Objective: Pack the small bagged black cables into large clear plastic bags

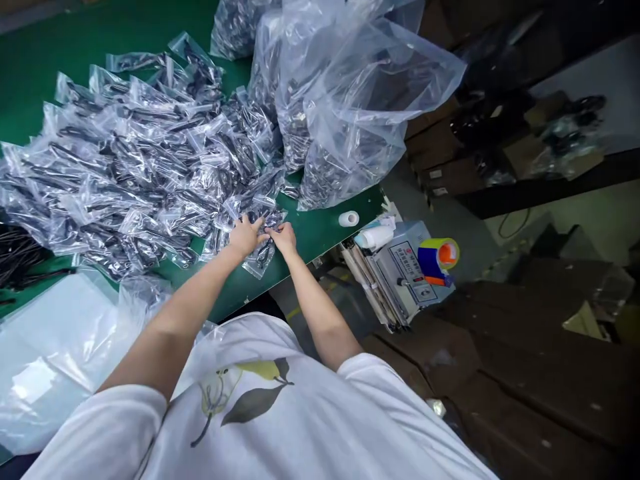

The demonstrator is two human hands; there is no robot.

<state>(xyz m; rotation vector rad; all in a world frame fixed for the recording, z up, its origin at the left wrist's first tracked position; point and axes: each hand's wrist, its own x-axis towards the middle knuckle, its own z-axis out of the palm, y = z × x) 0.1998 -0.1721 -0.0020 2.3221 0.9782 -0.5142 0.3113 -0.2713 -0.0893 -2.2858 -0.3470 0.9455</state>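
My left hand (245, 237) rests at the near right edge of a pile of small clear zip bags (135, 147), its fingers spread over the bags. Dark, cable-like items show inside many of them. Close beside it, my right hand (284, 239) has thumb and fingers pinched at the upper part of a small zip bag (259, 261). That bag lies between and just below my hands, near the table edge, with a dark item inside. My fingertips partly hide the bag's top.
Large clear bags (345, 133) of small pieces stand right of the pile on the green table (235, 297). A white roll (349, 219) lies near the edge. Beyond it are a grey sealing machine (400, 267) and tape rolls (438, 257). Clear plastic sheets (60, 347) and black cables (20, 257) lie left.
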